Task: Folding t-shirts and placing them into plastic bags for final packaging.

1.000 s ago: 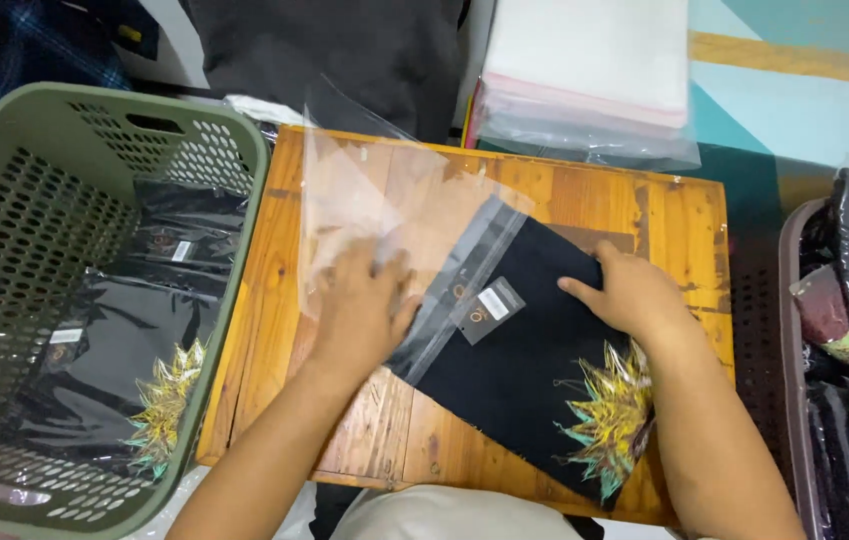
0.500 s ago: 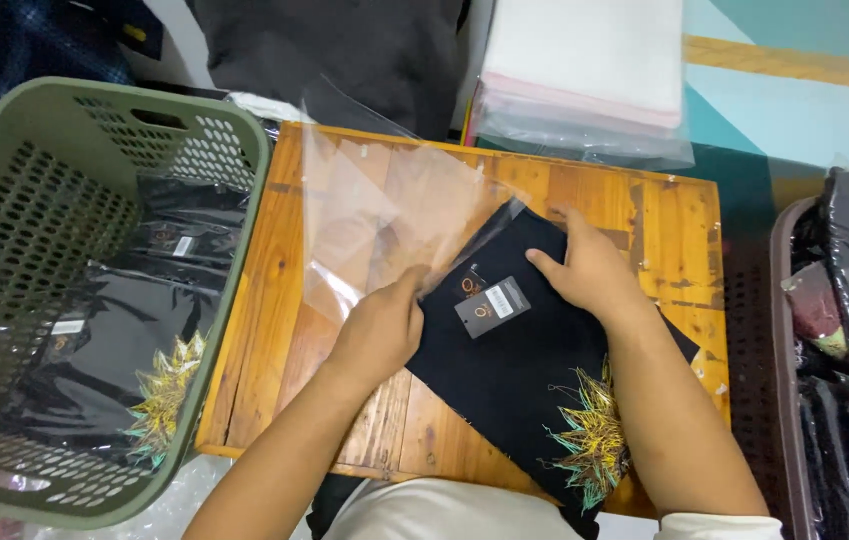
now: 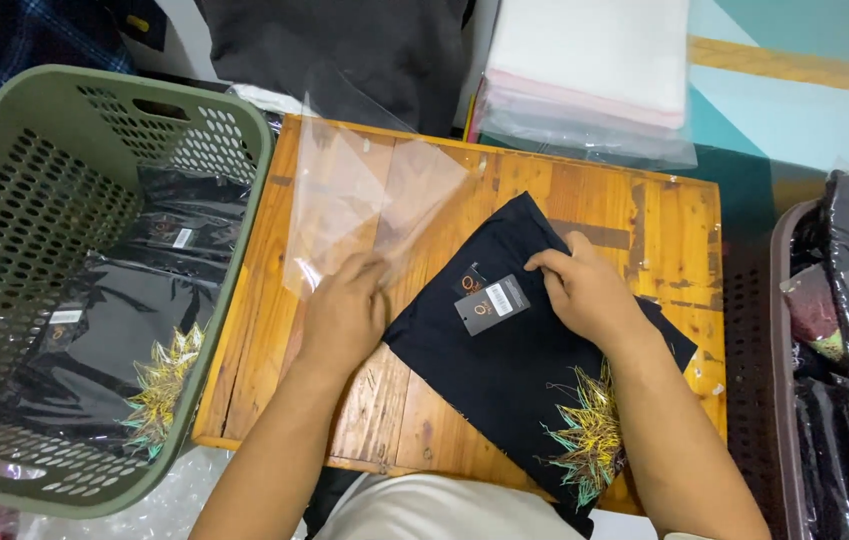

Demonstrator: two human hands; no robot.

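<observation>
A folded black garment (image 3: 514, 370) lies on the wooden tabletop (image 3: 644, 215), its long axis running from 11 o'clock down to 5 o'clock, a hang tag (image 3: 492, 304) near its upper end. The right hand (image 3: 584, 295) pinches the fabric at that end — grip closed on the cloth. The left hand (image 3: 344, 315), at the garment's 9 o'clock, pinches the clear plastic bag (image 3: 354, 200), which fans up toward 12 o'clock. A green basket (image 3: 34, 110) of bagged garments sits farther out at 9 o'clock.
</observation>
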